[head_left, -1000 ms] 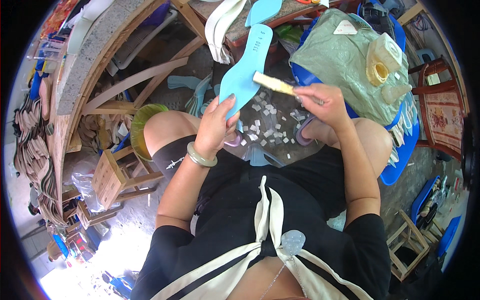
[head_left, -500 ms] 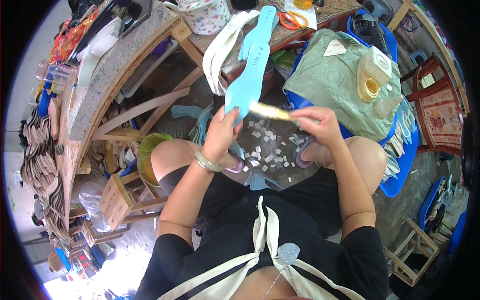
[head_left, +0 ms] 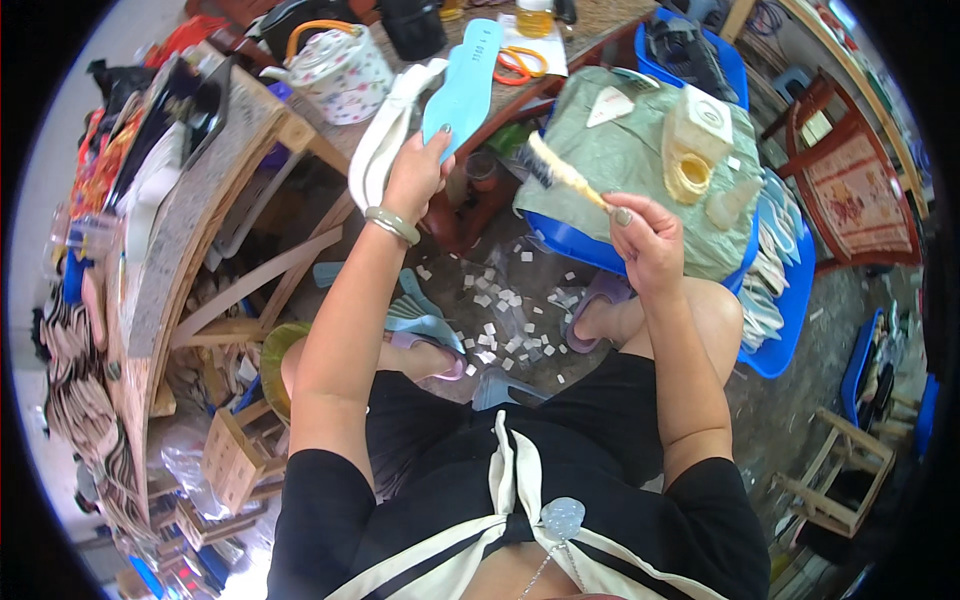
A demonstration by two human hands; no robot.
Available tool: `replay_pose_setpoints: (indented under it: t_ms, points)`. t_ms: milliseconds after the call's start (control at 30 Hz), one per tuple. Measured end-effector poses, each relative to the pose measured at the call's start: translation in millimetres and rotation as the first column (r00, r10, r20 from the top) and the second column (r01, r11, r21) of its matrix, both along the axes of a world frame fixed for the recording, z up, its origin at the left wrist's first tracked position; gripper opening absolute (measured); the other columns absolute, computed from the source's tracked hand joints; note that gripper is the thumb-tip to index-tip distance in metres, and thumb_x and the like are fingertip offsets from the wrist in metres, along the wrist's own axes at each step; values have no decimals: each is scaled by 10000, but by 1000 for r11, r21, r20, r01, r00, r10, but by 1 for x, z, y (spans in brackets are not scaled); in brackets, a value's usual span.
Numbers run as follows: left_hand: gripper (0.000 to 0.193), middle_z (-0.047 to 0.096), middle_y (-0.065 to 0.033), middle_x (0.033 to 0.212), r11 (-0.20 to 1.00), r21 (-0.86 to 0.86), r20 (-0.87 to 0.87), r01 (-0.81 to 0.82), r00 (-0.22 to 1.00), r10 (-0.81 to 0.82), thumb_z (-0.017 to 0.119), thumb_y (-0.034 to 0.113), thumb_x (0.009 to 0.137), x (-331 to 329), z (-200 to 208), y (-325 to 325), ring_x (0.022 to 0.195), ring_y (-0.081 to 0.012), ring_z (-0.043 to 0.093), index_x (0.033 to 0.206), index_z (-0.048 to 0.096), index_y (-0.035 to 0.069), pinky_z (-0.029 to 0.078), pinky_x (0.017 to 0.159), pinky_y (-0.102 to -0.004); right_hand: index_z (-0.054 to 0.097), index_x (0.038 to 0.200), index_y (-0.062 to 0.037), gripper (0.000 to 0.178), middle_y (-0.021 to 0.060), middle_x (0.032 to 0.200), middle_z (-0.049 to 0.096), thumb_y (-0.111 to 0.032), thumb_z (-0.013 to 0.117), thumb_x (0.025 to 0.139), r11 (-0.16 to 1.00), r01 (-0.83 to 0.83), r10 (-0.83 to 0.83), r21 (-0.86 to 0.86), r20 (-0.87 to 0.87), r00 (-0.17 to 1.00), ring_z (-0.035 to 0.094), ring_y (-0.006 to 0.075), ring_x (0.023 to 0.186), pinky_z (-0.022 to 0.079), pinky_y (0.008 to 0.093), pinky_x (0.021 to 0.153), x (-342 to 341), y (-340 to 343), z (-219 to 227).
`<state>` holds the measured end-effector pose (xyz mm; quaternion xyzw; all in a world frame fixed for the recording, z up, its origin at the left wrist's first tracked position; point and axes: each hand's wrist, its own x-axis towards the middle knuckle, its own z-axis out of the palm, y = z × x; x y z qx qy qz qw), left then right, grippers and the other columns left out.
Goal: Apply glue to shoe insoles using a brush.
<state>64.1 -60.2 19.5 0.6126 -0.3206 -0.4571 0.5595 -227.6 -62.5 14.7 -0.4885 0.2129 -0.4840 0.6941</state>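
My left hand (head_left: 420, 178) is closed on the heel end of a light-blue insole (head_left: 462, 95), stretched out over the edge of the table. The insole lies over the place of the other blue insoles, which it hides. Beside it hangs a bundle of curved white strips (head_left: 385, 135). My right hand (head_left: 648, 240) grips the thin end of a brush (head_left: 572, 178) with a pale, crusted handle and dark bristles. The brush is held up in front of the green sheet (head_left: 590, 150), apart from the insole. A cut-open plastic jug (head_left: 700, 125) with a yellowish mouth rests on that sheet.
The table holds a flowered kettle (head_left: 345, 85), orange-handled scissors (head_left: 520, 68) and a jar of amber liquid (head_left: 535, 20). Blue baskets (head_left: 785, 340) with insoles stand at my right. White chips (head_left: 505, 300) litter the floor between my feet. A wooden stool (head_left: 235, 455) is at left.
My left hand has carried the insole forward, away from my body, over the table edge. The brush has come away from the insole. The view has shifted.
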Motion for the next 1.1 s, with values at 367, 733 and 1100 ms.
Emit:
replay_pose_setpoints:
  t_ms: [367, 733, 1100]
  points:
    - [159, 516, 2, 691, 970, 89, -391, 227, 903, -176, 508, 252, 907, -126, -72, -82, 495, -66, 410, 942, 484, 98, 314, 431, -221, 617, 1067, 51, 247, -43, 571, 431, -109, 587, 882, 987, 159, -148, -19, 278, 949, 312, 30, 451, 247, 196, 432, -38, -17, 12]
    - [136, 491, -20, 685, 1000, 22, -649, 13, 761, 4, 420, 225, 916, -203, -110, -197, 499, -94, 400, 959, 442, 98, 348, 432, -259, 614, 1069, 47, 256, -35, 558, 444, -117, 592, 873, 956, 292, -278, 3, 312, 908, 297, 35, 433, 236, 206, 420, -73, -36, -5]
    - [506, 483, 45, 586, 780, 262, -296, 569, 816, -496, 388, 486, 942, -189, -108, -178, 481, -61, 406, 907, 633, 45, 337, 429, -217, 623, 1080, 13, 269, -70, 534, 366, -164, 602, 879, 962, 267, -272, 62, 326, 905, 277, 36, 425, 228, 208, 412, -66, -53, -13]
